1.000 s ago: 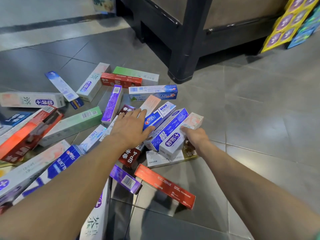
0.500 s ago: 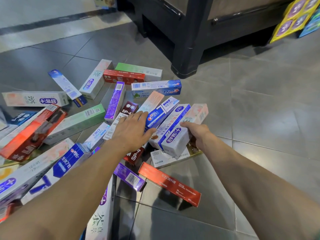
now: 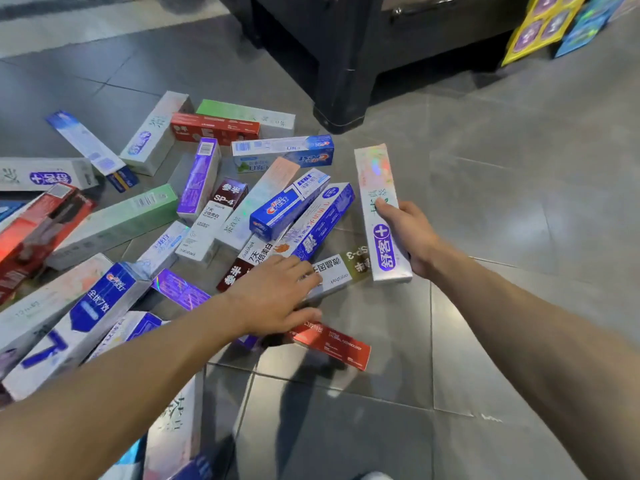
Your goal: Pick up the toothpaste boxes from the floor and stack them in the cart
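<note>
Two bare hands were in view above a scatter of toothpaste boxes on the grey tiled floor [image 3: 485,341]. The right hand [image 3: 410,233] gripped a white iridescent toothpaste box [image 3: 377,202] with a purple plus logo, thumb laid across its printed face and fingers wrapped behind its right edge; the fingers themselves were mostly hidden by the box. That box was raised clear of the heap, standing to the right of it, long axis running away from the person. The left hand [image 3: 277,296] was spread flat, palm down, fingers nearly straight and slightly apart, holding nothing. Its fingertips lay over a white and gold SP-3 box [image 3: 341,271] and its thumb reached towards a red-orange box [image 3: 332,342] just below; whether the fingers actually pressed on the SP-3 box could not be told. Just beyond the fingertips lay a maroon SP-4 box [image 3: 249,265] and a blue and white box [image 3: 320,223], with a blue Crest box [image 3: 287,206] resting across the pile above them. More boxes were scattered to the left, among them a pale green box [image 3: 114,223] and a purple box [image 3: 199,178]. A black fixture [image 3: 346,64] stood on the floor behind the heap, with yellow packaging [image 3: 540,26] at the upper right. The cart could not be identified with certainty.
</note>
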The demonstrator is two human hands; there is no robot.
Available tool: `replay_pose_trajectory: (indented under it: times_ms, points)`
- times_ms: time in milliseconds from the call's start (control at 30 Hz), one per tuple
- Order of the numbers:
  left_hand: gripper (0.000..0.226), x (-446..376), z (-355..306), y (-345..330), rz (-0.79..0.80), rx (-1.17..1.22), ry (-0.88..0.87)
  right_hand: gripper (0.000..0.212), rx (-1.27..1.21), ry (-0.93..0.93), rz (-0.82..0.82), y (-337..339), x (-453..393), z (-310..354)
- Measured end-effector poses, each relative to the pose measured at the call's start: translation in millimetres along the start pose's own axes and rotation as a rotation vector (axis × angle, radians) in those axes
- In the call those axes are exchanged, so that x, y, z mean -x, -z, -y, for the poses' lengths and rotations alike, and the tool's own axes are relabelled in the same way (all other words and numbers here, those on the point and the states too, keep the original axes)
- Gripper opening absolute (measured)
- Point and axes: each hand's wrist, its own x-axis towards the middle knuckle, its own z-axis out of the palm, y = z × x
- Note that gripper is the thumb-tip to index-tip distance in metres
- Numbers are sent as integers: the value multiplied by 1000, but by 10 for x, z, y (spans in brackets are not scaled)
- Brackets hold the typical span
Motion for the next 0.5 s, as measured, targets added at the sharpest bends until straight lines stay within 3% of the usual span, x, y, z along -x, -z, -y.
replay_pose_trajectory:
  times_ms: [133, 333, 400, 500]
  points:
    - [64, 2, -285, -228, 199, -46, -122, 27, 13, 56, -34, 105, 165, -83]
    - [50, -226, -501, -318, 400, -177, -141, 31, 41, 69, -25, 236, 327, -96]
    - [49, -290, -498, -303, 432, -92, -59, 31, 31, 71, -12, 290, 354, -79]
    - [46, -328, -429, -240, 367, 293, 168, 29, -21, 150, -49, 372, 337, -27]
